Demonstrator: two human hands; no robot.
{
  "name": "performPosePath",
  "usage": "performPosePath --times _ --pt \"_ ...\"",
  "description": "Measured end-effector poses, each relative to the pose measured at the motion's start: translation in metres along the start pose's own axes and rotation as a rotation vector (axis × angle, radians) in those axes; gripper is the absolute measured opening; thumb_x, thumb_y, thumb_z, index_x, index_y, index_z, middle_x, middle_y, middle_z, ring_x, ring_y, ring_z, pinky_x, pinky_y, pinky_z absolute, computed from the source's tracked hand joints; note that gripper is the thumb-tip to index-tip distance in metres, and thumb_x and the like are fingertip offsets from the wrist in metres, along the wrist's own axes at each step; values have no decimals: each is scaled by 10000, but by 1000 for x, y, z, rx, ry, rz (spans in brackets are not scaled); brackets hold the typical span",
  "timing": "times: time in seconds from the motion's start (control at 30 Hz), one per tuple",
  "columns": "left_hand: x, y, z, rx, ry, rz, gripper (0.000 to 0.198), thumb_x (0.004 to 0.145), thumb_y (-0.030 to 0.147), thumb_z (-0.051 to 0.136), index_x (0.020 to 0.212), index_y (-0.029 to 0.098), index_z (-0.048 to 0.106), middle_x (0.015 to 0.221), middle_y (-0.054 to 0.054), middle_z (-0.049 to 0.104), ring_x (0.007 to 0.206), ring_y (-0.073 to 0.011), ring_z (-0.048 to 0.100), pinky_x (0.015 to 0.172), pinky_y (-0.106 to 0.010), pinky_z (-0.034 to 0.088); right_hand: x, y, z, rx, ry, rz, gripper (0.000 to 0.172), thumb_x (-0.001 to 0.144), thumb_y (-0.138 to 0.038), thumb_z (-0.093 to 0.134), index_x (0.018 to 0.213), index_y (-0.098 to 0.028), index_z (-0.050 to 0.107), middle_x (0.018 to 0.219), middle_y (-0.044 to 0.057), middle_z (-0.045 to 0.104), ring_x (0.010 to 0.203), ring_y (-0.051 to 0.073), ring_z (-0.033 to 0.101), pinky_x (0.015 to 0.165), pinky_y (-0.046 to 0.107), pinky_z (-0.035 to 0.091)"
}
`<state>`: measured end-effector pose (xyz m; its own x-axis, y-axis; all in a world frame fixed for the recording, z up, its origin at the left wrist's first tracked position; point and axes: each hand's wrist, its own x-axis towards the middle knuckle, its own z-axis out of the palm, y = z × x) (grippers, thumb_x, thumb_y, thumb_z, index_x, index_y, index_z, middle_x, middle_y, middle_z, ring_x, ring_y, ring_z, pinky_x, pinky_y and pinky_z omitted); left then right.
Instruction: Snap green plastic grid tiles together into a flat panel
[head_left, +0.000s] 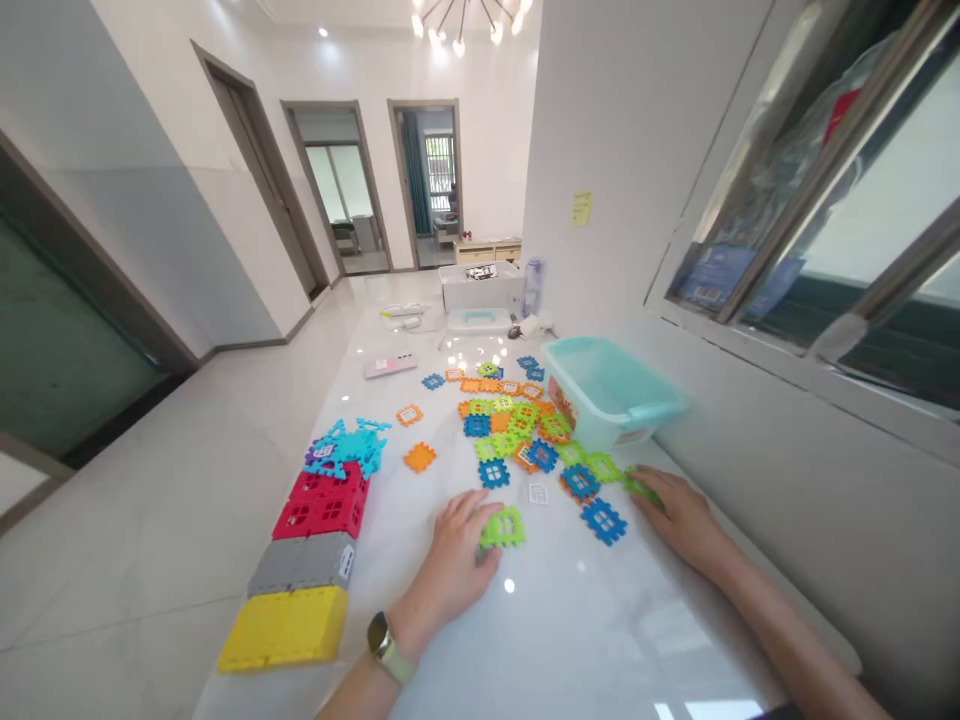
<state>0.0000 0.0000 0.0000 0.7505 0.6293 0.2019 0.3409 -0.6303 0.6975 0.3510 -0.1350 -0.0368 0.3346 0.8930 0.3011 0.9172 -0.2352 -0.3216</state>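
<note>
Left hand (454, 552), lower centre, grips green tile (508, 527); right hand (684, 517), lower right, touches second green tile (643, 488), grip unclear.

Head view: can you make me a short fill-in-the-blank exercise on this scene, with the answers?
1. The piece at the left hand is ____.
2. The left arm wears a ____.
3. Between the yellow stack and the red stack sits a ____ stack.
4. The note on the wall is ____.

Answers: green; watch; gray; yellow.
</note>
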Motion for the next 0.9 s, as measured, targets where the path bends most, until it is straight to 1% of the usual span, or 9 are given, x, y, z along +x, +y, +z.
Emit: performPosePath --times 0.07,0.13,0.23,0.37,0.5,0.6,0.7,0.8,0.9 --pt "-1 -6 7 56 -55 2 528 784 125 621 1289 262 551 1369 -69 543 1281 -293 448 1080 -516 344 -5 9 5 -2 -21 -49 360 911 -404 444 1073 -186 680 1163 153 691 1094 316 632 969 469 482" --pt "-1 -3 5 73 -77 20 502 801 129 613 1277 280 552 1292 -43 602 1211 -271 506 1036 -480 387 -6 8 -1 -28 -12 -54 369 928 -415 415 1043 -185 681 1089 153 713 1033 324 655 937 468 499" --pt "0 4 -1 120 -76 8 453 787 166 651 1215 296 583 1163 -33 642 1101 -268 556 952 -439 446 -5 -13 -15 -55 54 32 383 952 -413 353 998 -213 676 958 131 739 854 317 702 770 434 549" --pt "-3 5 -4 212 -27 -128 382 765 311 717 1130 278 609 1108 -51 594 989 -266 598 858 -402 504 -8 -83 -23 161 49 -37 327 971 -413 389 1025 -231 655 791 71 737 606 226 680 610 317 525" --pt "-10 2 -13 199 -41 -198 329 844 382 634 1147 260 590 1233 -61 548 964 -248 640 824 -383 533 5 -157 -3 391 -329 -205 328 1006 -345 358 986 -222 661 698 30 698 585 186 650 584 275 484" --pt "-12 -2 -23 163 -126 -137 494 813 332 668 1284 280 531 1428 -61 448 1058 -259 628 863 -370 537 21 -180 20 433 -419 -238 279 997 -292 393 1001 -202 657 816 49 721 728 204 684 686 296 508" --pt "-13 -4 -28 168 -224 -71 659 766 330 726 1372 303 470 1484 -51 412 1088 -275 622 927 -394 519 29 -182 33 403 -394 -281 262 981 -266 416 1077 -176 642 963 99 697 873 229 679 800 341 517" --pt "-13 -5 -28 160 -241 -87 607 771 343 734 1333 293 510 1382 -49 508 1037 -260 641 897 -385 533 28 -179 30 367 -413 -335 303 931 -311 512 1183 -170 604 1152 138 617 886 236 671 822 373 529" --pt "-12 -4 -26 145 -211 -111 574 766 331 741 1300 281 535 1311 -52 538 1017 -247 642 885 -366 535 23 -177 20 365 -501 -394 456 839 -321 633 1269 -190 559 1304 147 529 901 246 668 826 387 542"
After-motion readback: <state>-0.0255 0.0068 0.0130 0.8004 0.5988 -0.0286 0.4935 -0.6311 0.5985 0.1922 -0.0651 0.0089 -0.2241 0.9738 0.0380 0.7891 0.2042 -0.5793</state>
